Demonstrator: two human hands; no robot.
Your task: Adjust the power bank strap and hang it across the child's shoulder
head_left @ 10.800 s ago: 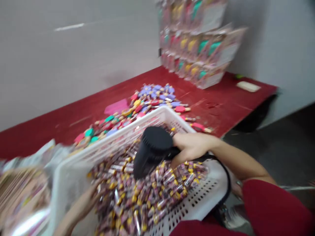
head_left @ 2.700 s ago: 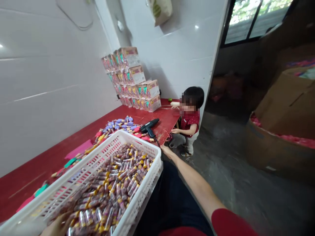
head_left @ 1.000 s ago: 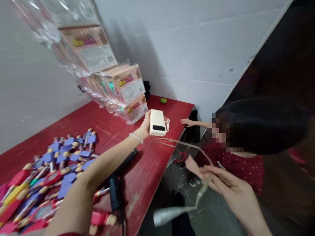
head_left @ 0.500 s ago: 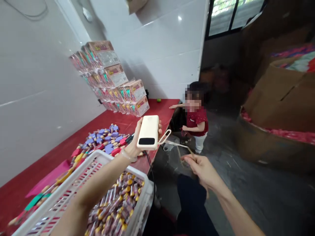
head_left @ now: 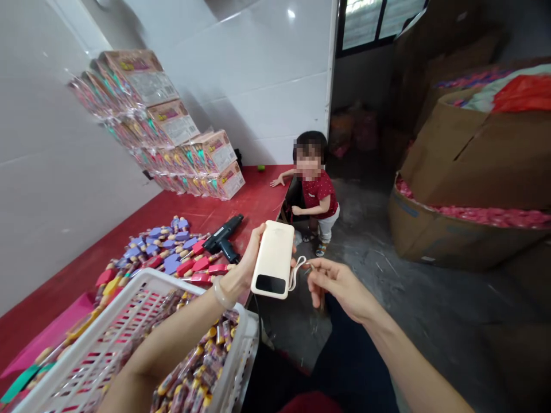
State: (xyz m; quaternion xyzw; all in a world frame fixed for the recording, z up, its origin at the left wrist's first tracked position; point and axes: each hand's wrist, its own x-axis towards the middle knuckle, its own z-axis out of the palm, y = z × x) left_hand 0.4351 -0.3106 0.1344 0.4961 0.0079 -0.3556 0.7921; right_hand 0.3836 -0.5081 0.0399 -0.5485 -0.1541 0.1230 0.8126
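A cream power bank (head_left: 274,252) with a dark display window lies in my left hand (head_left: 251,255), whose fingers wrap round its sides. From its right side loops a short pale cable (head_left: 297,272). My right hand (head_left: 333,282) is just right of that loop, thumb and fingers pinched together near the cable's end. What sits between those fingertips is too small to make out. Below my left forearm is a white basket (head_left: 142,287) of small wrapped sticks with yellow caps (head_left: 196,367).
On the red table (head_left: 258,195) are a black heat gun (head_left: 224,235), purple and red handled pieces (head_left: 172,252) and stacked wrapped boxes (head_left: 172,123). A small person (head_left: 318,195) stands at the table's far corner. Large cartons (head_left: 482,155) stand at right.
The view has shifted, bringing the heat gun into sight. My right hand has come closer to the power bank, and the strand stretched between them no longer shows. The small person's feet now show.
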